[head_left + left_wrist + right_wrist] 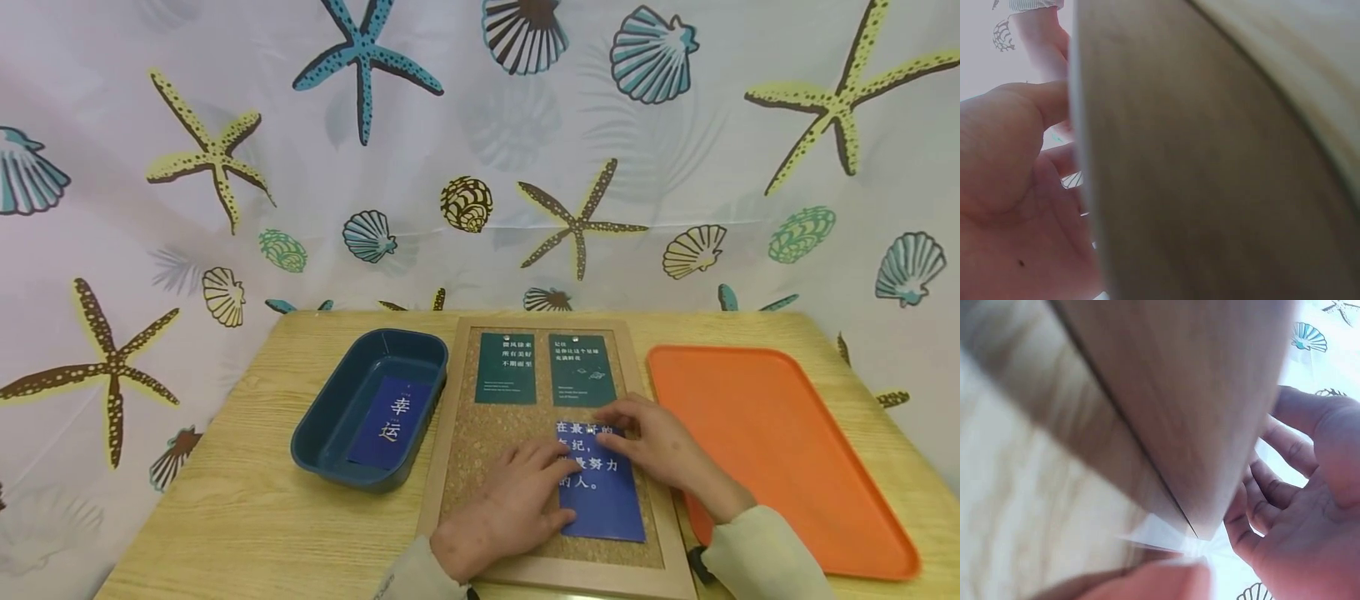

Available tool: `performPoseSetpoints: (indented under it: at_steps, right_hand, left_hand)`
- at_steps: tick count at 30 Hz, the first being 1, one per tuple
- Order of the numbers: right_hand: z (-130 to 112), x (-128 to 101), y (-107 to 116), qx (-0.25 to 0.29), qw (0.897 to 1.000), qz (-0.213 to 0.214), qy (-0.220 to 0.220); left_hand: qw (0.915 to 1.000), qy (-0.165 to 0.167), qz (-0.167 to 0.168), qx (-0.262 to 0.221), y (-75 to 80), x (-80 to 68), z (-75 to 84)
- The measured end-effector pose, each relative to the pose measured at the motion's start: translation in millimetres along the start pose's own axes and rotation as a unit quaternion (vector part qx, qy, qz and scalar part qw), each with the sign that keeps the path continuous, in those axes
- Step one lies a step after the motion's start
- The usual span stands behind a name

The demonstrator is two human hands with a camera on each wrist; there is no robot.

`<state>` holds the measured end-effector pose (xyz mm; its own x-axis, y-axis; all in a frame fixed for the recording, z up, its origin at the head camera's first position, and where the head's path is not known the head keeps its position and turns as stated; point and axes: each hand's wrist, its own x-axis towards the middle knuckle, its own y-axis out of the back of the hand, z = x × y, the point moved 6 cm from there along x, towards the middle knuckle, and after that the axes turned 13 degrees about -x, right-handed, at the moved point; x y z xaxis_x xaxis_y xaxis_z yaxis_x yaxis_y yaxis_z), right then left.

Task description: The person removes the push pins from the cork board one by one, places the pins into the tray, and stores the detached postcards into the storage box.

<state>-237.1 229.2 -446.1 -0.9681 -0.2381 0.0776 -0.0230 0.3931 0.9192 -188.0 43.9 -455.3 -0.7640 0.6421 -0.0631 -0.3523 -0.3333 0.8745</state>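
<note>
A blue card (603, 508) with white Chinese characters lies on the lower right of a wood-framed cork board (498, 425). My left hand (517, 496) rests on the card's left side, fingers spread and thumb near its lower left. By the card's top edge is my right hand (648, 433), thumb and fingertips close to a small pale pushpin (590, 429). The left wrist view shows the left palm (1004, 175) beside the frame; in the right wrist view the right fingers (1272, 481) are loosely bent, their tips hidden behind the board.
Two dark green cards (506, 383) (583, 383) are pinned along the board's top. To the left stands a dark blue tub (318, 417) holding another blue card (386, 425). An orange tray (780, 450) lies at the right. A shell-patterned curtain (465, 125) hangs behind the table.
</note>
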Motion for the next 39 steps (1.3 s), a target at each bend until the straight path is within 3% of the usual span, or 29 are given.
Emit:
performPoseSetpoints:
  at_steps: [18, 25, 39]
  right_hand:
    - [0.1, 5.3, -4.7, -0.023, 0.999, -0.02, 0.013]
    - [5.7, 8.3, -7.3, 0.012, 0.999, -0.028, 0.023]
    - [12.5, 14.3, -10.2, 0.051, 0.998, -0.019, -0.021]
  left_hand:
    - [0.9998, -0.016, 0.003, 0.007, 1.0, -2.9, 1.8]
    - [0.9999, -0.014, 0.0, 0.004, 0.3, -2.5, 1.6]
    - [0.9998, -0.017, -0.008, 0.011, -1.4, -2.9, 1.4]
